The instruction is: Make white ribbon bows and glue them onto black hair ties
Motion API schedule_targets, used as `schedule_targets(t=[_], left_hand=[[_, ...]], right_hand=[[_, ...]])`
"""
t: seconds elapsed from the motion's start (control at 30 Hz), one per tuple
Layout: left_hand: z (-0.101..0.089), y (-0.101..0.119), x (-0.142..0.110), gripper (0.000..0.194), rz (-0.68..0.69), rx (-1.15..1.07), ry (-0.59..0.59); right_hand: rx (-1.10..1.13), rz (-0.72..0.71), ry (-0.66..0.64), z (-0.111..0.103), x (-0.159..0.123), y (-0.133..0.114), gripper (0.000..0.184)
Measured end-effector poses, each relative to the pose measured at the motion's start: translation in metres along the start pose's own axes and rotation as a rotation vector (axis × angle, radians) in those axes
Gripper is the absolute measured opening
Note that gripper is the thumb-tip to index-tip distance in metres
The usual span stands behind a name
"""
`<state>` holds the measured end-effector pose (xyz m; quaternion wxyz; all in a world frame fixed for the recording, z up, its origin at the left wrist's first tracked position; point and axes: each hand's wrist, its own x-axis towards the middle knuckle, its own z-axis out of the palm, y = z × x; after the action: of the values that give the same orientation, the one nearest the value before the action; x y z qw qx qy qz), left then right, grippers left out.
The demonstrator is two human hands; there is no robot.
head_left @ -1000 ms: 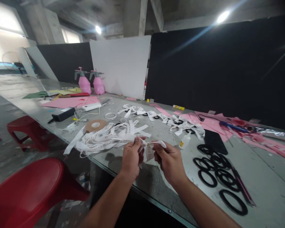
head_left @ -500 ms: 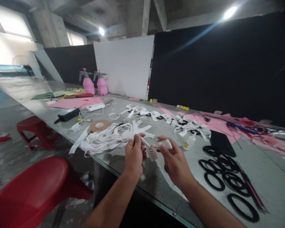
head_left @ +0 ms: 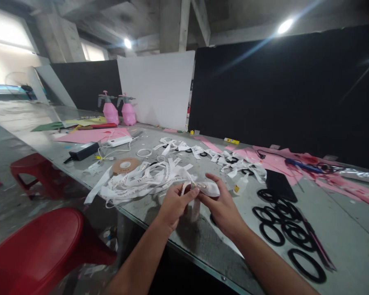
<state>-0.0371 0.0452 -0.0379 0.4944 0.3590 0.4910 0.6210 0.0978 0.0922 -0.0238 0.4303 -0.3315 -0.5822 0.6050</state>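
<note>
Over the table's front edge, my left hand (head_left: 176, 205) pinches a white printed ribbon (head_left: 209, 189) between thumb and fingers. My right hand (head_left: 223, 207) holds the same ribbon from the other side, its fingers partly behind a folded loop. One ribbon end hangs below the fingers, blurred. To the left lies a loose heap of white ribbon (head_left: 135, 180) with printed letters, partly reaching behind my left hand. A ribbon roll (head_left: 115, 168) with a brown face sits at the heap's back left.
Several black rings (head_left: 272, 234) and a dark flat slab (head_left: 281, 185) lie on the right. Ribbon bows on black rings (head_left: 217, 157) form a row behind my hands. Pink spray bottles (head_left: 129, 114) stand at the back. A red stool (head_left: 39, 246) is at the lower left.
My hands have come closer together on the ribbon. The ribbon piece in my right hand now shows as a wider folded loop. The view has shifted slightly.
</note>
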Motion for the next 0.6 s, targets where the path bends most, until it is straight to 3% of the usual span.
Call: schedule_targets(t=[0.13,0.27,0.37,0.6], left_hand=[[-0.019,0.005,0.001,0.033,0.122,0.085,-0.157],[-0.029,0.006,0.001,0.042,0.016,-0.033,-0.251],[-0.025,0.005,0.001,0.044,-0.025,-0.07,-0.202],[-0.012,-0.002,-0.002,0.04,0.078,0.063,0.008]], right_hand=[[-0.08,0.0,-0.014,-0.005,0.003,-0.004,0.07],[-0.039,0.061,-0.129,-0.006,0.002,-0.01,0.082],[-0.005,0.079,-0.171,-0.005,0.001,-0.011,0.086],[0.044,0.107,-0.203,-0.001,-0.002,-0.007,0.091]])
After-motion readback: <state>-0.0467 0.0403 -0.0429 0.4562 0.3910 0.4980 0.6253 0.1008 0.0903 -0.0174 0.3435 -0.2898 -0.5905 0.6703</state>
